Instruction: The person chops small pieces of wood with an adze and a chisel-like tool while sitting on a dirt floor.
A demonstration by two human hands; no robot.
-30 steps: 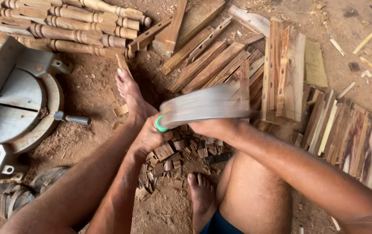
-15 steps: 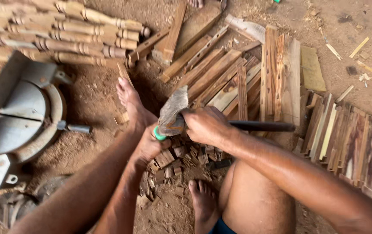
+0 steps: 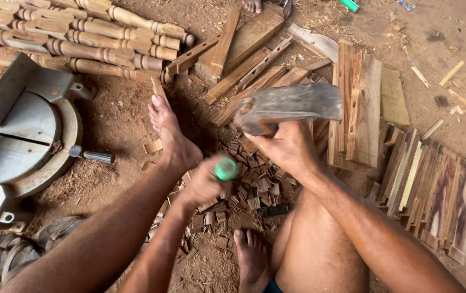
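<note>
A heavy cleaver-like blade was gripped in the right hand, fingers closed round its handle, the blade raised flat above the work. A green-capped tool handle was clasped in the closed left hand, just above a heap of small chopped wood blocks on the dirt floor; what its tip rested on could not be told, being blurred. For a clean blow, the green-capped tool would best be held steady and upright, and struck squarely, with the left fingers kept low on the shaft. The left foot lay just beside the heap, and the right foot near it, both close to any slip. Rough wooden slats were crowded behind, turned spindles were stacked further off, and a round metal saw table stood to the left.
</note>
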